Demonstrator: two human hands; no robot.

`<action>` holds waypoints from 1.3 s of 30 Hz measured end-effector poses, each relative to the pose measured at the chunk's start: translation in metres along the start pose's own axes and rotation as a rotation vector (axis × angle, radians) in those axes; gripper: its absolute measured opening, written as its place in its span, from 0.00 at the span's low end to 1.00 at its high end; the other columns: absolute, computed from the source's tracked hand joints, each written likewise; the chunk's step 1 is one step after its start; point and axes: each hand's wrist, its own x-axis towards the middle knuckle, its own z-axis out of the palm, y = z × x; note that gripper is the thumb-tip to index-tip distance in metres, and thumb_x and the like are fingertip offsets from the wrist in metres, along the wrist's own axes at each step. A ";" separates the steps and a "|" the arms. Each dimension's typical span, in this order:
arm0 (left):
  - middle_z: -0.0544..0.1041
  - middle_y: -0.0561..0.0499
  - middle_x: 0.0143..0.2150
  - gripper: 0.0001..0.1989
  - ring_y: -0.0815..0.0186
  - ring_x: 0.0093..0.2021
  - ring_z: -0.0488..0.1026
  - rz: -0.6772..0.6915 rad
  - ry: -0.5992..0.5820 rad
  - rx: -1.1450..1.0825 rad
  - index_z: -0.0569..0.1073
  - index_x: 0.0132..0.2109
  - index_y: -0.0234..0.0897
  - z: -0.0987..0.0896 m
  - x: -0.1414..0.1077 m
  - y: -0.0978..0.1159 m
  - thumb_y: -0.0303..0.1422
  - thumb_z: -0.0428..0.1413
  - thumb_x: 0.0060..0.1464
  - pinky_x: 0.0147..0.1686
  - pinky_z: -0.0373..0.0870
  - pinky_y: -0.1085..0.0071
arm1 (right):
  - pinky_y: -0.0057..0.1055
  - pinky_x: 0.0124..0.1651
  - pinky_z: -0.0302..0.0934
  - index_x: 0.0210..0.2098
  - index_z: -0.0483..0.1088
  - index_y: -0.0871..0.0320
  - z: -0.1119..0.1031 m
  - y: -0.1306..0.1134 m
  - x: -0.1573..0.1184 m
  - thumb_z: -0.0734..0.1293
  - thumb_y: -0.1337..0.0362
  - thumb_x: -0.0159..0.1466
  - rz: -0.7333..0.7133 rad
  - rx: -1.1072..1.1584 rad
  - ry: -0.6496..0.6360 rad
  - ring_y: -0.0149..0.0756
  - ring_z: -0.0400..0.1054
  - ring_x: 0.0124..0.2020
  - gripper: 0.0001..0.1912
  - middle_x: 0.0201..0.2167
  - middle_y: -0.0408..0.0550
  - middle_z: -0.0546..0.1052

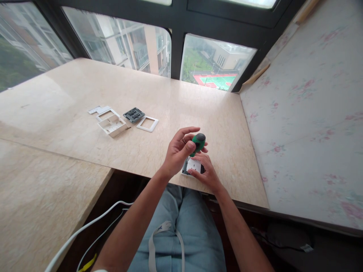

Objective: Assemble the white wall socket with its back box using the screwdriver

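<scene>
On the counter (76, 147), the socket (193, 165) lies under the left grip's (179, 151) screwdriver (199, 141).

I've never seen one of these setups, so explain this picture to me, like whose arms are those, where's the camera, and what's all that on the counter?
There's no machine here, just a person's two bare hands. The single picture comes from a camera worn on their head, looking forward and down, so the arms reach in from the bottom.

The left hand holds a green screwdriver above a socket; its tip is hard to make out. The right hand is at the socket, near the edge of the counter.

Farther off, on the left, lie a white box, a dark plate, white frames and a flat white piece.
</scene>
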 end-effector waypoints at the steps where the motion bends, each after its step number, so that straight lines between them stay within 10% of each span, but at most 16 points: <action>1: 0.75 0.46 0.39 0.21 0.69 0.33 0.73 -0.011 0.010 -0.031 0.67 0.54 0.35 0.000 0.001 -0.001 0.46 0.55 0.64 0.37 0.72 0.69 | 0.47 0.63 0.59 0.54 0.68 0.54 0.000 0.000 0.000 0.72 0.59 0.63 0.008 0.001 0.001 0.44 0.63 0.60 0.21 0.55 0.53 0.72; 9: 0.66 0.55 0.24 0.32 0.73 0.20 0.57 -0.026 -0.051 -0.068 0.62 0.51 0.36 -0.001 0.004 -0.004 0.61 0.50 0.59 0.20 0.53 0.77 | 0.49 0.62 0.58 0.50 0.70 0.55 -0.001 -0.001 -0.001 0.72 0.57 0.64 0.088 0.035 -0.037 0.46 0.62 0.60 0.17 0.55 0.54 0.72; 16: 0.67 0.52 0.40 0.22 0.78 0.26 0.63 0.030 -0.086 -0.090 0.64 0.43 0.37 -0.008 0.001 -0.016 0.42 0.67 0.51 0.24 0.59 0.77 | 0.49 0.59 0.61 0.53 0.68 0.54 -0.001 0.002 -0.003 0.72 0.56 0.64 0.084 0.008 -0.029 0.47 0.63 0.58 0.21 0.53 0.53 0.72; 25: 0.64 0.50 0.25 0.33 0.69 0.27 0.61 -0.222 0.014 -0.038 0.68 0.36 0.32 -0.004 0.012 -0.004 0.63 0.49 0.59 0.29 0.59 0.71 | 0.49 0.62 0.60 0.55 0.68 0.53 -0.001 -0.002 -0.001 0.72 0.57 0.64 0.051 0.012 -0.019 0.46 0.62 0.60 0.22 0.56 0.54 0.71; 29: 0.62 0.55 0.22 0.36 0.70 0.23 0.57 -0.127 -0.025 -0.054 0.64 0.44 0.35 -0.003 0.012 -0.009 0.67 0.49 0.54 0.26 0.56 0.72 | 0.48 0.61 0.61 0.54 0.68 0.53 0.000 -0.001 -0.001 0.73 0.57 0.63 0.038 0.019 -0.005 0.45 0.63 0.59 0.22 0.55 0.54 0.71; 33: 0.64 0.57 0.25 0.29 0.73 0.24 0.58 -0.074 0.027 -0.019 0.58 0.44 0.38 -0.007 0.009 -0.015 0.54 0.62 0.54 0.27 0.57 0.74 | 0.48 0.62 0.59 0.55 0.68 0.52 -0.001 -0.002 0.000 0.73 0.58 0.63 0.034 0.029 -0.014 0.44 0.62 0.60 0.22 0.56 0.53 0.71; 39: 0.71 0.46 0.37 0.24 0.69 0.33 0.67 -0.095 -0.067 -0.006 0.69 0.40 0.32 -0.012 0.009 -0.009 0.53 0.53 0.63 0.35 0.65 0.71 | 0.48 0.62 0.59 0.55 0.68 0.52 -0.001 -0.002 0.000 0.72 0.59 0.63 0.034 0.017 -0.015 0.44 0.62 0.61 0.22 0.56 0.53 0.71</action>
